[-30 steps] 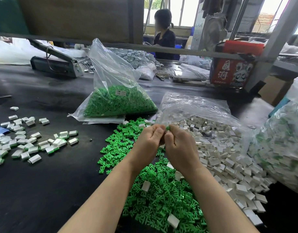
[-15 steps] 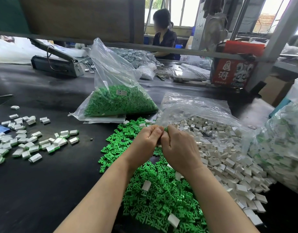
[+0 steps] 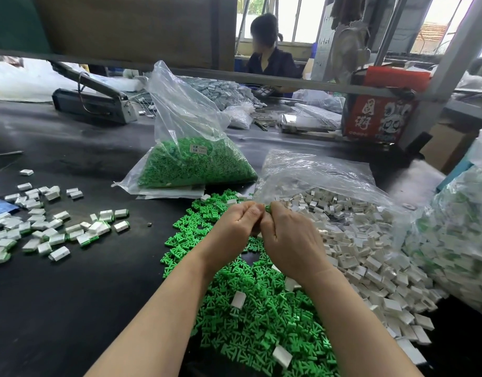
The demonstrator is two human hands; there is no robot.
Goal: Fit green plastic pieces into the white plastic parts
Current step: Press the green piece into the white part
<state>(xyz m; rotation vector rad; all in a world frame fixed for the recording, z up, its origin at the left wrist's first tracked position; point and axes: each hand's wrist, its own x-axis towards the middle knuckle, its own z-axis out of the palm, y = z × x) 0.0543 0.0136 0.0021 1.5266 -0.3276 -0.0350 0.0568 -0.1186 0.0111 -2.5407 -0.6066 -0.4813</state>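
Both hands met above the loose green pieces (image 3: 250, 317) on the black table (image 3: 71, 295). The left hand (image 3: 234, 227) and right hand (image 3: 291, 240) had fingers curled tight, pinching one green piece (image 3: 267, 208) between them; any white part there was hidden. Three clear bags were counted: one of green pieces (image 3: 196, 164), one spilling white parts (image 3: 357, 240), one of mixed parts (image 3: 457, 254). Assembled units (image 3: 52, 227) lay scattered at left, too many to count.
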